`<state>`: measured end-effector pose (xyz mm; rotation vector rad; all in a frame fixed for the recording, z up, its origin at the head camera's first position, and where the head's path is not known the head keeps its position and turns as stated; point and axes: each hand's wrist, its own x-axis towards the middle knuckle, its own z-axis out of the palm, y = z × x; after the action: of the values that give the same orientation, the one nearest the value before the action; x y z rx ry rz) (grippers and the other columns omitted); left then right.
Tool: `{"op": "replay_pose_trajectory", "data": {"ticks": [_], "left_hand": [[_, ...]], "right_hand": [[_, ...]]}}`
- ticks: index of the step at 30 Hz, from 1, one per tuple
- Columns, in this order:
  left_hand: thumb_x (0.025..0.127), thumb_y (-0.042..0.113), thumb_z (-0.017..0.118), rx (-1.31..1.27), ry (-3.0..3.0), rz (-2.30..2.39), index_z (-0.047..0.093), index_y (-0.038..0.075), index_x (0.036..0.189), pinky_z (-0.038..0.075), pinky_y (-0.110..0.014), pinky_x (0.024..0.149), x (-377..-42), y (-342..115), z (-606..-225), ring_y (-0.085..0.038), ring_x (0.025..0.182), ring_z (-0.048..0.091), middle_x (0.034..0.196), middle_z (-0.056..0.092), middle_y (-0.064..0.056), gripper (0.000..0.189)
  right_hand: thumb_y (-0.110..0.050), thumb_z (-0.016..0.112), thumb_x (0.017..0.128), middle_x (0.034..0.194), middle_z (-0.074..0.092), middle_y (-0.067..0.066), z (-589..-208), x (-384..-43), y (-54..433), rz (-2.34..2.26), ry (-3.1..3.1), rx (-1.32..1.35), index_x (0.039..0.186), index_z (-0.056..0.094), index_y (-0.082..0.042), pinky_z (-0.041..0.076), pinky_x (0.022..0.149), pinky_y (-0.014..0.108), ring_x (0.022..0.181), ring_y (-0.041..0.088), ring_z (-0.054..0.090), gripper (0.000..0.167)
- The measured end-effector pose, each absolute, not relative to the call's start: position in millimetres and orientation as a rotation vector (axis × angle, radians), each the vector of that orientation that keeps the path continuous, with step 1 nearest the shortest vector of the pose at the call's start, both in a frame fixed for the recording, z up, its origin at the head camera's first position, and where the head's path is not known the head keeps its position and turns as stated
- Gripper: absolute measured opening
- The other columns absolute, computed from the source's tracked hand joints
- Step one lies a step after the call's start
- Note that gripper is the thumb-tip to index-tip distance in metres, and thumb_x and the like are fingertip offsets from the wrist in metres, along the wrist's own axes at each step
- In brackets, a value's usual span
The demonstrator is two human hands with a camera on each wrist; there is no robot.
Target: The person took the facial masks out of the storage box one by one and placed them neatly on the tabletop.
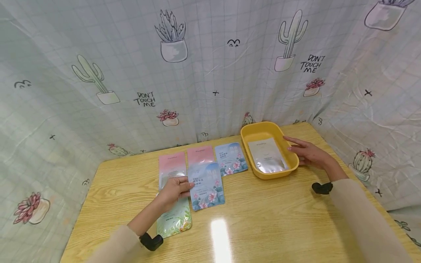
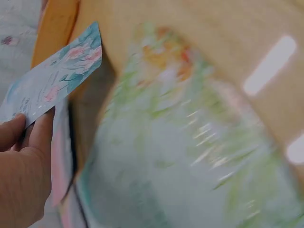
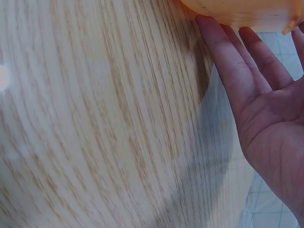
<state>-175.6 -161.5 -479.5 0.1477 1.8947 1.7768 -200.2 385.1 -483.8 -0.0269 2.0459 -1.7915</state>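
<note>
My left hand (image 1: 172,191) pinches the left edge of a blue floral sachet (image 1: 206,188), thumb on top. In the left wrist view that sachet (image 2: 61,78) is tilted above the table. Nearly straight fingers of my right hand (image 1: 310,153) touch the right side of a yellow plastic basket (image 1: 274,175); its wall (image 3: 251,12) meets the fingertips in the right wrist view. A cream and silver sachet (image 1: 268,155) lies inside the basket. Under my left forearm lies a green floral sachet (image 1: 174,221), partly hidden.
Two pink and silver sachets lie behind my left hand, one at left (image 1: 172,162) and one partly covered (image 1: 200,154). Another blue floral sachet (image 1: 231,159) lies left of the basket. A patterned curtain (image 1: 204,80) hangs behind the wooden table (image 1: 263,215).
</note>
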Motion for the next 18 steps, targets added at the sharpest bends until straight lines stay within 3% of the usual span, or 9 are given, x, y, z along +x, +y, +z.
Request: {"op": "replay_pose_trajectory", "data": {"ticks": [1,4,6,8,10,11,13,15,18], "left_hand": [[0.104,0.004,0.057,0.127,1.876,1.764,0.054,0.000,0.079,0.055,-0.024,0.073,-171.9,-160.9,-483.6,-0.016,0.081,0.062,0.084,0.056,-0.012,0.025],[0.103,0.001,0.057,0.056,1.805,1.752,0.056,-0.002,0.085,0.059,-0.025,0.077,-163.6,-158.1,-497.7,-0.017,0.089,0.068,0.098,0.060,-0.016,0.018],[0.102,-0.001,0.056,0.024,1.777,1.746,0.059,-0.010,0.103,0.060,-0.028,0.083,-158.5,-157.9,-503.5,-0.019,0.098,0.069,0.114,0.060,-0.022,0.009],[0.101,-0.002,0.058,-0.004,1.765,1.740,0.054,-0.008,0.094,0.059,-0.023,0.072,-156.0,-158.7,-507.6,-0.006,0.080,0.062,0.099,0.059,-0.011,0.010],[0.101,-0.003,0.057,-0.024,1.769,1.737,0.050,-0.021,0.121,0.060,-0.023,0.074,-153.1,-161.7,-507.9,-0.007,0.082,0.064,0.115,0.060,-0.020,0.028],[0.101,-0.003,0.057,-0.031,1.776,1.732,0.049,-0.022,0.124,0.059,-0.022,0.072,-152.3,-163.2,-507.6,-0.006,0.080,0.063,0.118,0.060,-0.021,0.031],[0.101,-0.003,0.057,-0.038,1.779,1.721,0.051,-0.020,0.111,0.057,-0.021,0.066,-152.0,-165.7,-507.3,-0.004,0.072,0.057,0.112,0.060,-0.019,0.021],[0.101,-0.002,0.058,-0.031,1.770,1.716,0.054,-0.009,0.092,0.054,-0.020,0.062,-152.3,-168.0,-507.0,-0.004,0.065,0.049,0.098,0.060,-0.011,0.012],[0.101,-0.001,0.059,-0.013,1.741,1.707,0.039,0.009,0.072,0.047,-0.021,0.057,-152.6,-172.3,-508.1,-0.006,0.060,0.039,0.076,0.049,-0.001,0.036]], "right_hand": [[-0.032,0.051,0.109,0.167,0.015,0.019,-484.3,-200.3,385.3,-1.792,2.047,-0.029,0.164,0.016,-0.027,0.061,0.086,0.036,0.106,0.015,0.067,0.066],[-0.031,0.051,0.109,0.167,0.014,0.020,-485.0,-201.3,386.4,-1.790,2.057,-0.042,0.164,0.017,-0.026,0.061,0.087,0.037,0.108,0.014,0.066,0.065],[-0.031,0.050,0.109,0.168,0.013,0.020,-485.0,-202.0,386.8,-1.790,2.058,-0.046,0.164,0.017,-0.026,0.060,0.087,0.037,0.110,0.014,0.065,0.065],[-0.030,0.050,0.109,0.168,0.013,0.020,-484.5,-202.2,386.7,-1.792,2.051,-0.049,0.164,0.017,-0.026,0.060,0.088,0.037,0.111,0.014,0.064,0.065],[-0.030,0.050,0.109,0.168,0.012,0.020,-484.4,-202.0,386.2,-1.795,2.044,-0.047,0.164,0.016,-0.026,0.060,0.088,0.037,0.111,0.014,0.065,0.065],[-0.030,0.050,0.109,0.168,0.012,0.020,-484.5,-201.9,386.1,-1.795,2.040,-0.046,0.164,0.016,-0.026,0.060,0.088,0.037,0.111,0.014,0.065,0.065],[-0.031,0.051,0.109,0.168,0.012,0.020,-484.8,-201.6,386.1,-1.796,2.039,-0.044,0.164,0.016,-0.026,0.060,0.089,0.038,0.112,0.014,0.065,0.066],[-0.031,0.051,0.109,0.168,0.012,0.020,-485.2,-201.5,386.3,-1.793,2.044,-0.040,0.164,0.016,-0.026,0.060,0.089,0.038,0.112,0.014,0.064,0.066],[-0.031,0.051,0.109,0.168,0.012,0.019,-485.9,-201.5,386.5,-1.794,2.041,-0.036,0.164,0.016,-0.027,0.060,0.090,0.038,0.112,0.013,0.064,0.066]]}}
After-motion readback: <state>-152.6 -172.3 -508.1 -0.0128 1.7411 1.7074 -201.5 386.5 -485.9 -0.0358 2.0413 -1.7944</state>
